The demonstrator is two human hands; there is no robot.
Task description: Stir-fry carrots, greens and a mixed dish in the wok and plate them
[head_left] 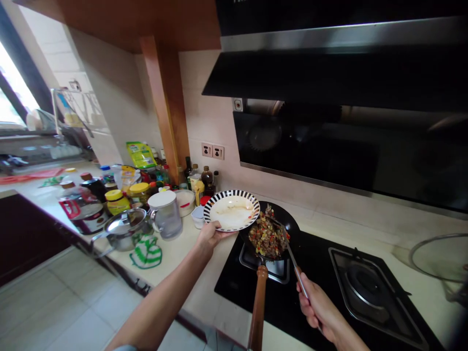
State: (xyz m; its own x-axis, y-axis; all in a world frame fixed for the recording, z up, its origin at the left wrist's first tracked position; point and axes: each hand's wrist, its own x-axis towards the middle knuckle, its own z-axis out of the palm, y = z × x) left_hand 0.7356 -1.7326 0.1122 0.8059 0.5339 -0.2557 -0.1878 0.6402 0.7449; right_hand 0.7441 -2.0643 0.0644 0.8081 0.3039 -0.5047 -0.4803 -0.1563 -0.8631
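Note:
My left hand (209, 235) grips the near rim of a white plate (231, 210) with a black-striped border, held tilted just left of a black wok (288, 222). The plate carries only smears and a few bits. The wok sits on the left burner and is filled with chopped brown, red and yellow food (268, 236). Its wooden handle (258, 304) points toward me. My right hand (319, 304) is closed round the handle of a metal spatula (292, 258), whose blade rests in the food.
A black gas hob (351, 282) has a bare right burner; a glass lid (438, 256) lies at the far right. Left of the plate stand a lidded clear jug (165, 213), a steel pot (124, 229), a green-striped cloth (146, 252) and several jars and bottles. A range hood (340, 63) hangs overhead.

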